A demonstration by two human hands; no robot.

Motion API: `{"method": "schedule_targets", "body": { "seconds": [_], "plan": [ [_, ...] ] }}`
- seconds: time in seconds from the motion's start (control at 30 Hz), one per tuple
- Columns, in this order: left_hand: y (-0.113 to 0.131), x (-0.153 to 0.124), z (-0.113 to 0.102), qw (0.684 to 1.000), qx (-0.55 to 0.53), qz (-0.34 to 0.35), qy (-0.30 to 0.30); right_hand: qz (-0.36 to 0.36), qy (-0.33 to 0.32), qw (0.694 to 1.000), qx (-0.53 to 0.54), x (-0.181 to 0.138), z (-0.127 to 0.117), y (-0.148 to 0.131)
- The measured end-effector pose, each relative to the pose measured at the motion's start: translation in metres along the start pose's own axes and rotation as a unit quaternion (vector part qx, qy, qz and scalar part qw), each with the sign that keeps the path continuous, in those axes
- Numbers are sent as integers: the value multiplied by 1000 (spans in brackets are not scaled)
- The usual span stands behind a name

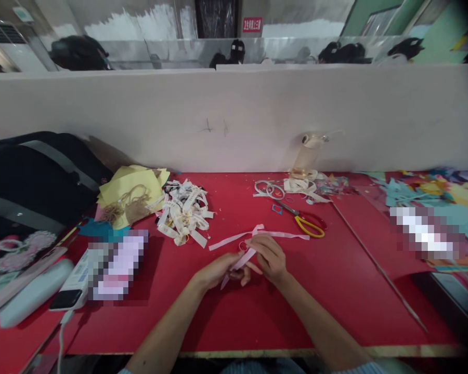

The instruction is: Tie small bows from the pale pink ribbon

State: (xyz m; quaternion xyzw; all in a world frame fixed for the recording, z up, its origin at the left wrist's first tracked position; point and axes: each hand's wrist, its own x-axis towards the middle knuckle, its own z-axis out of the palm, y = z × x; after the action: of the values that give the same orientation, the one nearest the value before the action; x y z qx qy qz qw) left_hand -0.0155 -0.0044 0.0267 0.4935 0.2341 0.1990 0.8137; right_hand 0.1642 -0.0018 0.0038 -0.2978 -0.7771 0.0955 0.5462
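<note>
Both of my hands are together over the red table, close to its front. A pink ribbon (243,259) runs between them, its tail hanging below the left fingers. My left hand (222,270) is closed on that ribbon, some fingers curled beneath it. The fingertips of my right hand (271,256) pinch the upper part of the same strip. A small pink ring (242,245) shows at the fingertips; whether the ribbon passes through it, I cannot tell. Just beyond my hands, a second length of pink ribbon (228,241) lies across the table, partly hidden by my right hand.
Yellow-handled scissors (311,226) lie beyond my right hand. A heap of white ribbon pieces (185,210) sits back left, beside yellow paper (134,187). A bottle (306,156) stands against the white partition (159,119). A long thin rod (378,265) lies right.
</note>
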Motion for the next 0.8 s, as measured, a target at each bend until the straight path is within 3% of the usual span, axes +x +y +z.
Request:
{"method": "schedule_targets", "body": {
  "seconds": [0.2, 0.47, 0.8],
  "plan": [
    [5, -6, 6, 999, 46, -4, -22, -32, -48, 998, 11, -1, 2, 2],
    [17, -14, 9, 992, 116, 22, -46, 3, -138, 990, 0, -1, 7, 4],
    [12, -10, 12, 989, 111, -17, -99, 15, -107, 994, -5, 0, 5, 1]
  ]
}}
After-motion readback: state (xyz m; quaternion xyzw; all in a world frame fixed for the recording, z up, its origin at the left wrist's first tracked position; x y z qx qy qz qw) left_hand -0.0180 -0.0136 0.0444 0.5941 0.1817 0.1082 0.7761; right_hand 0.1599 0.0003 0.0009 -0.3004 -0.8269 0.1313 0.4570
